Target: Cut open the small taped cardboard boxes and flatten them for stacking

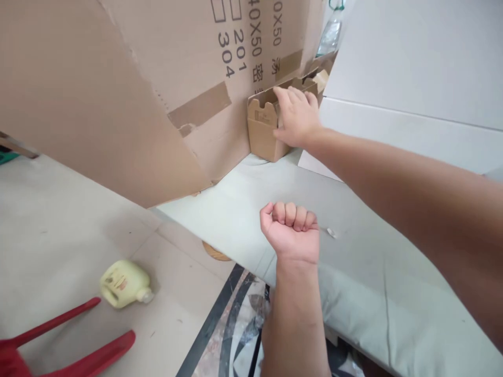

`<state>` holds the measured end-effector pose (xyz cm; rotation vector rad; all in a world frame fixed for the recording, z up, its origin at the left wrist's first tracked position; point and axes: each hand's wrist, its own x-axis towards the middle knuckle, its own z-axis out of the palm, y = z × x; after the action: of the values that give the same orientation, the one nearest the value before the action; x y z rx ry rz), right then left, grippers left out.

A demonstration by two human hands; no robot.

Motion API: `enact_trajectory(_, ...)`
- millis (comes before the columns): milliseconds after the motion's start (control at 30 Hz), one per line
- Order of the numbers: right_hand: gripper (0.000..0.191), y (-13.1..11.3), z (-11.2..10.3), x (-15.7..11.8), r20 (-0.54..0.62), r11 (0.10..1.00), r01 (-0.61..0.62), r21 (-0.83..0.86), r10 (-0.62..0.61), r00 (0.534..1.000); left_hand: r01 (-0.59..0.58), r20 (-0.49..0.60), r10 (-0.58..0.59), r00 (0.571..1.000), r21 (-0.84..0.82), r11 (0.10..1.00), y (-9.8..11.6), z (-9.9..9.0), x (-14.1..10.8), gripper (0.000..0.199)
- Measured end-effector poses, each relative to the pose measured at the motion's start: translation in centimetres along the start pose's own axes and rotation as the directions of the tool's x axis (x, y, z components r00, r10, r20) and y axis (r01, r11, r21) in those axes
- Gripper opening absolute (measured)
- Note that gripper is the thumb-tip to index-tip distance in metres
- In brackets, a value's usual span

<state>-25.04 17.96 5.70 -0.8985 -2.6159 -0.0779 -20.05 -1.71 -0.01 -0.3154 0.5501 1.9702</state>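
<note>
My right hand [297, 116] reaches forward to a small open-topped brown cardboard box [262, 131] with notched top edges. Its fingers lie over the box's rim and the thumb rests against the side, so the hand grips it; part of the box is hidden behind the hand. The box stands on a pale green covered surface [220, 220], close against a large cardboard carton [184, 68] with printed numbers and brown tape. Nearer to me, my left hand [291, 230] is held palm up in a closed fist above that surface, touching nothing. Nothing shows between its fingers.
A small white scrap [331, 232] lies right of my fist. White panels [416, 68] fill the right rear, beside a clear plastic bottle [330, 32]. On the floor lies a pale yellow jug [126, 284], near a red two-armed object [78, 361].
</note>
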Motion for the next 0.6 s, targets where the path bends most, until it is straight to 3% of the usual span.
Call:
enact_trajectory(100, 0.072, -0.9, 0.6, 1.3, 0.052, 0.995, -0.022, -0.097, 0.027, 0.998, 0.018, 0.013, -0.017, 1.0, -0.022, 1.0, -0.2, 0.2, -0.1, 0.05)
enact_trajectory(167, 0.049, -1.3, 0.9, 0.9, 0.058, 0.993, -0.02, -0.116, 0.027, 0.998, 0.029, 0.025, -0.028, 0.999, -0.023, 0.999, -0.4, 0.3, -0.2, 0.05)
enact_trajectory(233, 0.025, -1.3, 0.7, -0.3, 0.072, 0.993, 0.006, -0.114, 0.002, 0.997, 0.001, 0.045, -0.001, 0.999, 0.005, 1.0, -0.2, 0.2, -0.4, 0.05)
enact_trajectory(367, 0.018, -0.6, -1.2, -4.3, 0.071, 0.998, 0.047, -0.047, -0.044, 0.996, -0.18, 0.157, 0.167, 0.973, 0.072, 0.981, 0.7, 0.3, -1.3, 0.05)
enact_trajectory(500, 0.025, 1.2, -4.3, -9.7, -0.024, 0.998, 0.064, 0.024, -0.063, 0.998, -0.356, 0.309, 0.314, 0.897, 0.089, 0.93, 1.7, 0.8, -3.6, 0.055)
enact_trajectory(600, 0.029, 3.1, -7.2, -14.7, -0.229, 0.99, 0.021, 0.143, 0.013, 0.973, -0.492, 0.456, 0.427, 0.78, 0.027, 0.87, 2.5, 1.2, -6.3, 0.058)
